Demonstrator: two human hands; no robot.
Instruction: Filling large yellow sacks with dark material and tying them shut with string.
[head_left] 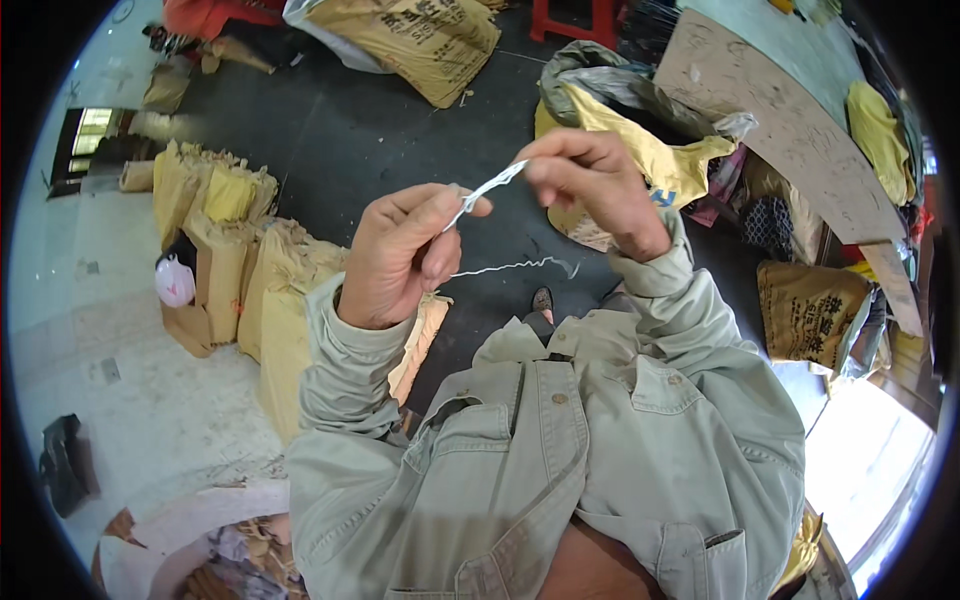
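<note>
A white string (496, 184) is stretched in a short twisted length between my two hands, in front of my chest. My left hand (402, 250) is closed, pinching the string's lower end between thumb and fingers. From below that hand a thin, crinkled tail of the string hangs out to the right over the dark floor. Higher up and to the right, my right hand (598, 185) grips the upper end between thumb and forefinger. Its fingertips are slightly blurred. Both forearms are in light grey-green sleeves.
Several tall brown paper sacks (285, 290) stand at the left. A yellow sack (655, 150) with a grey liner lies beyond my right hand, beside a worn board (780, 110). Another brown sack (400, 40) is at the far side, near a red stool (572, 22).
</note>
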